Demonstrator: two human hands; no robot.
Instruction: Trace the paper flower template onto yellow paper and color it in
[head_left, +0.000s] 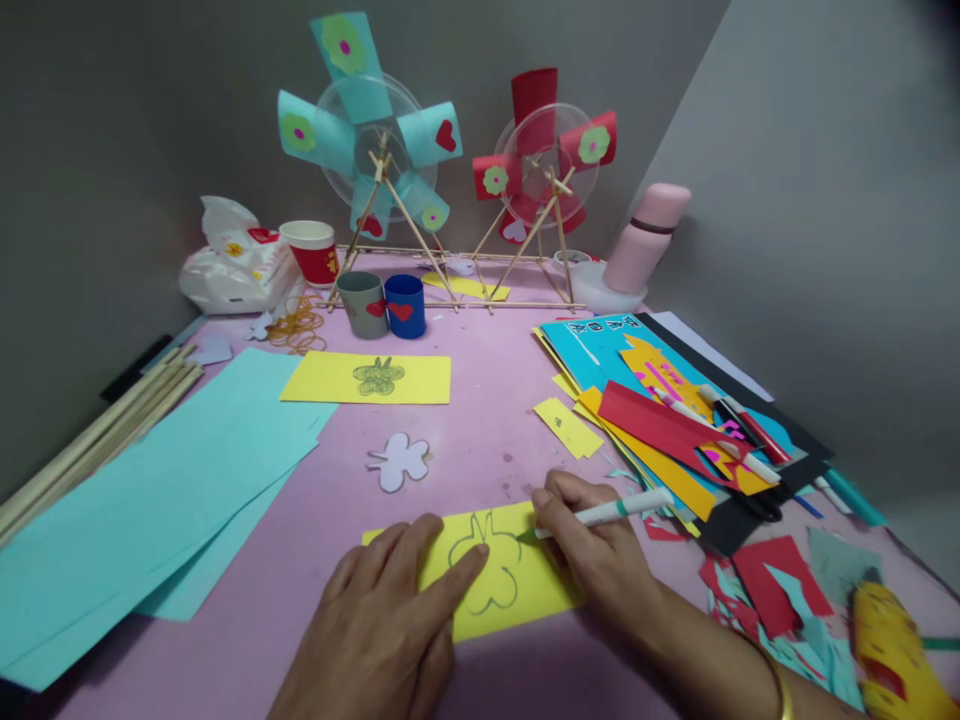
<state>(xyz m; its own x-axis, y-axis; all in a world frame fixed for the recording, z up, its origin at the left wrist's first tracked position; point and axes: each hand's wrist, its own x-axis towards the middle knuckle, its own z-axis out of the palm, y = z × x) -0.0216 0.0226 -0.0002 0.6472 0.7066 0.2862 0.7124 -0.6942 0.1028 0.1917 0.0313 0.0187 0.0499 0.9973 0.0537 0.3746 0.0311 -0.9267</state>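
A yellow paper [540, 570] lies at the near side of the table with a butterfly outline [491, 590] drawn on it in dark green. My left hand [394, 610] rests flat on its left part, fingers spread, index fingertip inside the outline. Closed round a white marker with a green band [619, 508], my right hand [592, 545] has the tip at the outline's upper right wing. Just beyond the sheet is a white butterfly cutout [397, 462]. Farther back, another yellow paper [322, 378] carries a scribbled-in butterfly [379, 376].
Light blue sheets [187, 490] and wooden sticks [97, 435] lie left. Two paper pinwheel models, blue [352, 90] and red [536, 110], stand behind two small paper rings [405, 305]. Right are stacked papers [585, 345], markers [765, 438], scraps [780, 590] and a pink bottle [645, 240].
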